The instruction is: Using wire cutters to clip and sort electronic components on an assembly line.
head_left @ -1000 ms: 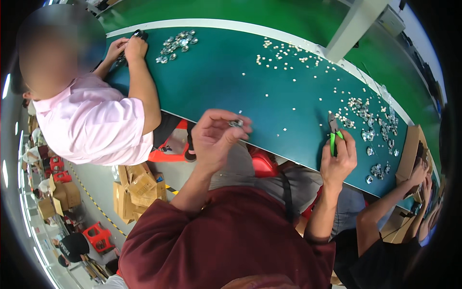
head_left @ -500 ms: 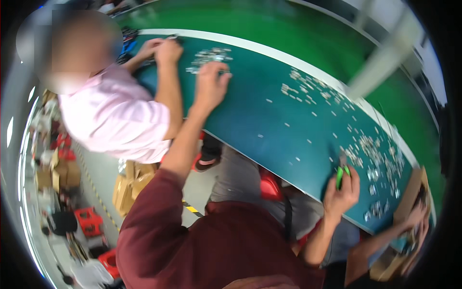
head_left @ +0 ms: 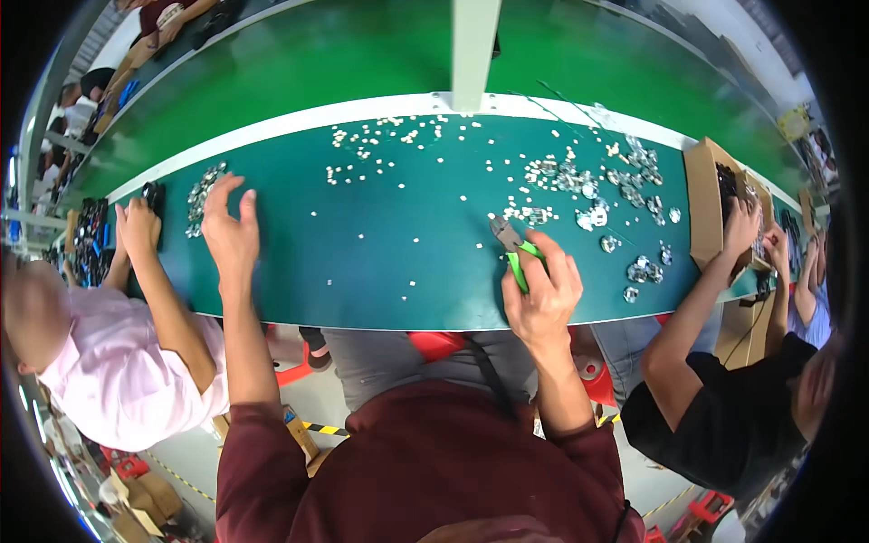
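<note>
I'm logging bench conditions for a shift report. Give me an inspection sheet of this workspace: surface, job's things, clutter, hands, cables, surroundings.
Surface: long dark green bench with a white far edge.
Job's things: green-handled pliers in the right hand; pile of small shiny metal parts beside the left hand.
Clutter: tiny white bits scattered across the bench; a larger heap of shiny parts at right.
Hands: left open, fingers spread over the bench; right closed on the pliers.
Cables: nothing seen.
Surroundings: person in a pink shirt at left; person in a black shirt reaching into a cardboard box at right.
</note>
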`<state>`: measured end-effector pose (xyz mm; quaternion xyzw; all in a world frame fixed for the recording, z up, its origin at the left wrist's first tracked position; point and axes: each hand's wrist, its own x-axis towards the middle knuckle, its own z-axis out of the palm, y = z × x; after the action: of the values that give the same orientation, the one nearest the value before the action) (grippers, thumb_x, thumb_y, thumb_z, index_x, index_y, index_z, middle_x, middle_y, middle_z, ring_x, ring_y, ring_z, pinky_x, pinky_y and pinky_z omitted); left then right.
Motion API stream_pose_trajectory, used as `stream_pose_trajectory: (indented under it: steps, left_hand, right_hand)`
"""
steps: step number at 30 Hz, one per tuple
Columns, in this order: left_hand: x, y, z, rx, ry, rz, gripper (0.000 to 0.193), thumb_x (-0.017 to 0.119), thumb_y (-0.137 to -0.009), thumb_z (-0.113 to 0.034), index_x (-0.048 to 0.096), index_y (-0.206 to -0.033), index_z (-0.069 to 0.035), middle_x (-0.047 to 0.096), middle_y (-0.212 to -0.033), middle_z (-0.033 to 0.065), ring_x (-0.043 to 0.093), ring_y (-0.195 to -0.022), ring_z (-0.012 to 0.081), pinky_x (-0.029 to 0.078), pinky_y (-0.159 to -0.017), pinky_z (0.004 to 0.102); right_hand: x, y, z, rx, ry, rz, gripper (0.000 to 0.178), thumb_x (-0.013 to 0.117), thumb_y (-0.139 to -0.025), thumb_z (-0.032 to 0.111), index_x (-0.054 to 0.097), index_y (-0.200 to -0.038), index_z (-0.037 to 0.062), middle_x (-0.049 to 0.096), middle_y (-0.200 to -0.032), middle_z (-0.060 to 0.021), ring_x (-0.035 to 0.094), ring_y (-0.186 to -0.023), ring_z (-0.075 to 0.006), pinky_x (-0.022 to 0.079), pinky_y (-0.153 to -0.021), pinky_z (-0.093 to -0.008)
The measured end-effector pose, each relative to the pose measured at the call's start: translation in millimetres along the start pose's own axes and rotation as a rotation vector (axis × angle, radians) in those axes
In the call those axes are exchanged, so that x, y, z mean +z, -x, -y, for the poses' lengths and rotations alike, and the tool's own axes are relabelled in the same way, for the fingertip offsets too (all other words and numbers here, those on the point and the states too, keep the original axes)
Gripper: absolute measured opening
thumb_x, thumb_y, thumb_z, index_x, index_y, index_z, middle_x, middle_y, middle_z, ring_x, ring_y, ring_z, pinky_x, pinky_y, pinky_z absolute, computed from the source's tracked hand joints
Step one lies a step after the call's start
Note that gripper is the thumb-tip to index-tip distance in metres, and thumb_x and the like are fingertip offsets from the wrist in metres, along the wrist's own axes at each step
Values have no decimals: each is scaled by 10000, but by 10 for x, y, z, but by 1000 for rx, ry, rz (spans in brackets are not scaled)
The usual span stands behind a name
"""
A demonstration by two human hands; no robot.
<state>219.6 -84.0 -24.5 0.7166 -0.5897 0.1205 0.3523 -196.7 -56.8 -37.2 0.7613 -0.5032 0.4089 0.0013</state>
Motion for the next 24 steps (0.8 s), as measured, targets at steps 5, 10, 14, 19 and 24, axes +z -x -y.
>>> stream_pose_trajectory:
  steps: [5,10,14,19,24]
  left_hand:
    - [306,-72,-1323,295,434,190,265,746,-833,-18,692,-1090,-49,699,-1177,153,675,-1091,321,536,-942,392]
    - [856,-19,-2145,514,605,507,242,725,-847,-53,683,-1084,-37,697,-1089,127,632,-1043,325,516,-916,416]
    - [1243,-30,-2588,575,624,592,268,692,-858,-48,684,-1125,-25,676,-1094,131,604,-1030,340,504,-912,435]
    - [1572,-6,-2857,588,543,616,222,684,-875,-69,699,-1094,-36,653,-1070,133,579,-1039,335,504,-926,444]
    - [1605,-12,-2843,621,558,544,95,673,-851,-43,687,-943,-30,656,-934,124,587,-953,339,503,-874,453]
  right_hand:
    - [-24,51,-87,43,-77,-43,200,726,-681,30,691,-876,6,679,-1025,-152,654,-797,-311,507,-689,-385]
    - [-11,92,-119,88,-121,-139,195,713,-679,23,678,-868,-7,681,-1025,-166,650,-776,-316,519,-677,-381]
    - [18,80,-134,95,-135,-249,216,705,-675,1,684,-888,-22,677,-1120,-196,675,-845,-343,542,-737,-398]
    - [36,54,-144,133,-275,-322,233,702,-665,-28,678,-897,-39,637,-1228,-232,692,-862,-334,559,-718,-384]
    - [-65,87,-187,228,-405,-285,162,695,-735,-36,671,-894,-37,621,-1213,-244,695,-906,-318,558,-738,-378]
